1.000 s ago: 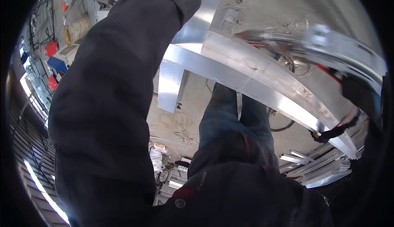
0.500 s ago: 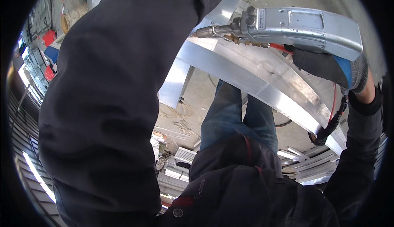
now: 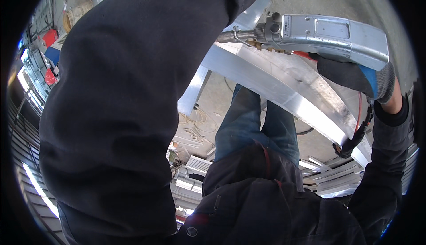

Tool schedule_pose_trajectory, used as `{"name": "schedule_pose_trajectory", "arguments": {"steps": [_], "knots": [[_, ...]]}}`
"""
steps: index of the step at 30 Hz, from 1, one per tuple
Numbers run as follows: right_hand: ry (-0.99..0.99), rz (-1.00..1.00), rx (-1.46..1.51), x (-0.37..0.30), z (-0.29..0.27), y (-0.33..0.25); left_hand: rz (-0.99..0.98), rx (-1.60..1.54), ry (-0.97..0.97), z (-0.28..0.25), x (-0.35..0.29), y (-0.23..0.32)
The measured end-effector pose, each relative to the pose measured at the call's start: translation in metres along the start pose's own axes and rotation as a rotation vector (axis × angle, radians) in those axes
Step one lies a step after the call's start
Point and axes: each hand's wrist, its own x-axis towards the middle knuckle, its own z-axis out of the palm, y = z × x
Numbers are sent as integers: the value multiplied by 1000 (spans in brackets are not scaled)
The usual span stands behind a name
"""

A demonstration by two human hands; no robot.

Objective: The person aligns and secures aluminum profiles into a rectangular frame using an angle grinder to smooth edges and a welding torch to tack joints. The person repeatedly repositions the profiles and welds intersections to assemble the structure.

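My right hand (image 3: 355,77), in a grey, black and blue work glove, is wrapped round the grip of a silver handheld laser welding gun (image 3: 330,30). The gun lies level and points left, its nozzle (image 3: 242,35) passing behind my left sleeve, so the tip is hidden. Below it stretch flat bright metal bars (image 3: 262,78) and a wider metal sheet (image 3: 306,78) with a dull, stained surface. My left arm (image 3: 120,90) reaches up across the picture in a dark sleeve; the left hand itself lies beyond the upper edge.
A black-wrapped cable (image 3: 361,132) and a thin red hose (image 3: 358,107) hang from the gun beside my right forearm. My legs (image 3: 239,121) stand close to the bars. Coiled pale cord (image 3: 202,123) lies on the floor, and metal profiles (image 3: 335,178) are stacked at the lower right.
My left sleeve has shifted right and now covers the nozzle's tip, which showed before. The gun's front end sits slightly lower and further right in the picture. My right hand keeps its grip.
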Motion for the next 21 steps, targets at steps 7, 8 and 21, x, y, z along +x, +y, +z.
{"name": "schedule_pose_trajectory", "arguments": {"steps": [7,8,21], "knots": [[-2,-24,56,1,0,4,-20,28,-9,2,0,2],[0,-26,66,2,0,5,-24,29,-20,2,1,2],[5,-105,293,-2,-2,34,-19,40,-7,-4,1,3]]}}
